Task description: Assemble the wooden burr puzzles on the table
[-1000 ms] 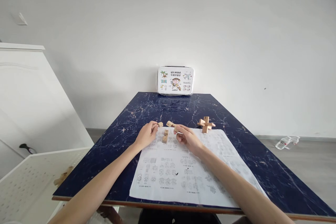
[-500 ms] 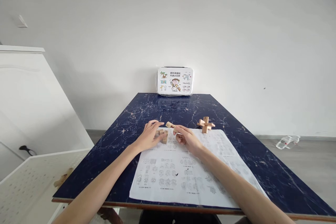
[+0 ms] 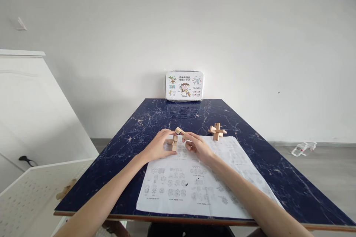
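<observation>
Blue as night, with thin white lines like marble, the table [image 3: 125, 148] has a brown edge and a shiny top; a big white paper [image 3: 191, 205] with small grey drawings lies flat over its near part. At the paper's far edge the left hand [image 3: 156, 147] curves round a little group of wooden blocks [image 3: 174, 144], thumb at the near end and fingers at the far end; it is hard to see from here whether it pinches them or only touches. The right hand [image 3: 200, 149] is closed on a notched wooden stick [image 3: 178, 131], whose free end points up to the left, close to the left fingers; a wooden cross [image 3: 217, 132] stands to the right, by the paper's far edge. At the back, a white picture case [image 3: 184, 87] stands near the plain pale wall [image 3: 278, 44]; a white cupboard [image 3: 33, 111] is on the left; clear plastic [image 3: 303, 149] lies on the grey floor [image 3: 333, 170].
</observation>
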A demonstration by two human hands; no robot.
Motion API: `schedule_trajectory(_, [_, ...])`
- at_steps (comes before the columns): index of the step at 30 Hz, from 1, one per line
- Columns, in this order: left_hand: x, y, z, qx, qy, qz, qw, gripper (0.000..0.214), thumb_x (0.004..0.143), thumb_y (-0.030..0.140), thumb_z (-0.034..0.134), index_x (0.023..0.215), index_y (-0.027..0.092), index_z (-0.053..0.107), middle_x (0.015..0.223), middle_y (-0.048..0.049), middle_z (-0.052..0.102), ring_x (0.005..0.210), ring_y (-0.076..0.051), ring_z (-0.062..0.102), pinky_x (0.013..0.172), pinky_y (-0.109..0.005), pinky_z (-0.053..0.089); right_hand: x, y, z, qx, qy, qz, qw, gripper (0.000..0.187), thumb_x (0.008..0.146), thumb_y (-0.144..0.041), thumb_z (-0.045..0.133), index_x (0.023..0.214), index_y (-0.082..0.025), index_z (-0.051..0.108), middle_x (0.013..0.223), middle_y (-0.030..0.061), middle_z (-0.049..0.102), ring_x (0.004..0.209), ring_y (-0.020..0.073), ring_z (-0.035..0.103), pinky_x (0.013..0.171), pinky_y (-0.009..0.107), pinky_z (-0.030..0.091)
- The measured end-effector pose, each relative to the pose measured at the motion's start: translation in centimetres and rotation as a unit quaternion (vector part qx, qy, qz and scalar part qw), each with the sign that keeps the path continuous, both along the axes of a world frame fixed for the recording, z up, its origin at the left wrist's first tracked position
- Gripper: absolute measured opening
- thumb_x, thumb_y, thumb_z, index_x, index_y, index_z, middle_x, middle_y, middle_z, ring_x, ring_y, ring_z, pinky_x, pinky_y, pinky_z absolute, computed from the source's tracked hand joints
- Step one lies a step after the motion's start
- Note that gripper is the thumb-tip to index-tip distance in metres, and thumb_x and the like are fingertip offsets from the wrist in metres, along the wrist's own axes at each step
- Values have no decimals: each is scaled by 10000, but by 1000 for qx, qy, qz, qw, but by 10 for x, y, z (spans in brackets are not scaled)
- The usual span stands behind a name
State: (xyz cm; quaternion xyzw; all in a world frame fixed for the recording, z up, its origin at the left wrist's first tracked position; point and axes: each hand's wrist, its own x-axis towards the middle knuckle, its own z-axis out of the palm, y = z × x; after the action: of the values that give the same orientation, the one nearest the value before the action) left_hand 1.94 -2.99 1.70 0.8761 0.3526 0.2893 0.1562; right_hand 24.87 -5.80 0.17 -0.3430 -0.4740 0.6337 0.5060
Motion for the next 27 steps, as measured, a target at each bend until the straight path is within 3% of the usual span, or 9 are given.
schedule_trajectory(8, [5, -2, 4, 22, -71, 0, 997, 612, 792, 388, 821, 1316, 262, 530, 1312, -103, 575, 1209, -291, 598, 1029, -443, 506, 1, -2, 2, 13, 10, 1, 1000, 400, 787, -590, 769, 946, -236, 675, 927, 17, 609, 581, 95, 421, 505, 267, 235])
schedule_trajectory(15, [10, -9, 9, -64, -123, -17, 990, 584, 796, 398, 819, 1301, 265, 559, 1294, -104, 629, 1148, -279, 656, 962, -415, 559, -1, -3, 1, 51, -26, 33, 998, 480, 792, -610, 760, 1134, -277, 714, 937, 10, 627, 572, 87, 428, 511, 270, 243])
schedule_trajectory(19, [13, -13, 10, -109, -143, -20, 984, 623, 789, 379, 826, 1332, 267, 543, 1278, -96, 669, 1143, -275, 679, 955, -402, 568, -2, -1, -4, 72, -61, 15, 995, 484, 799, -644, 736, 1096, -265, 681, 909, 9, 657, 569, 100, 458, 520, 274, 292])
schedule_trajectory(27, [14, -13, 10, -98, -159, 12, 982, 719, 737, 407, 864, 1349, 257, 519, 1267, -111, 685, 1130, -293, 691, 948, -429, 572, -3, 4, -11, 140, -116, -15, 983, 440, 792, -618, 759, 986, -244, 631, 814, -12, 609, 552, 102, 471, 512, 268, 335])
